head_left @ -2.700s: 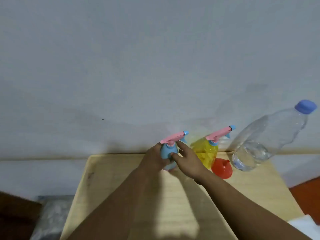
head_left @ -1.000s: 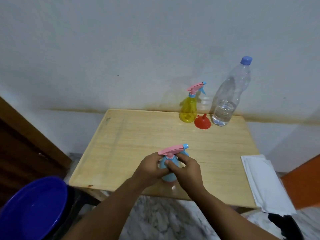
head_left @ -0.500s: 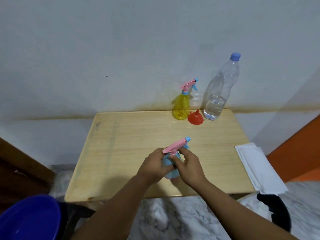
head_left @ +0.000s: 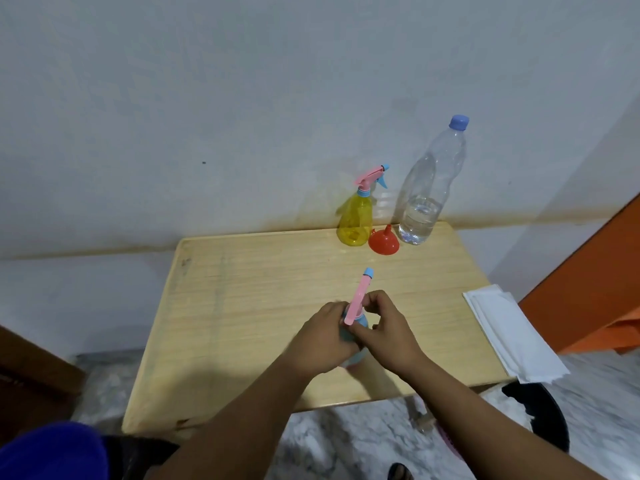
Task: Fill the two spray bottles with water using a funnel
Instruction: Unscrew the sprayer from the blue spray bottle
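Observation:
A blue spray bottle (head_left: 356, 356) with a pink trigger head (head_left: 358, 299) stands near the front of the wooden table (head_left: 242, 306). My left hand (head_left: 325, 337) wraps its body. My right hand (head_left: 384, 327) grips its neck just under the pink head, whose nozzle points away from me. At the table's back edge stand a yellow spray bottle (head_left: 356, 220) with a pink head, a red funnel (head_left: 383, 240) lying mouth down, and a clear water bottle (head_left: 429, 188) with a blue cap, about a quarter full.
A folded white cloth (head_left: 509, 334) lies over the table's right edge. A blue basin (head_left: 52, 452) sits at the lower left, a dark round object (head_left: 547, 414) at the lower right on the marble floor. A grey wall is behind the table.
Both hands brought the blue spray bottle from the back of the table to the front. Its pink head has since turned, the nozzle swinging from the right to pointing away from me.

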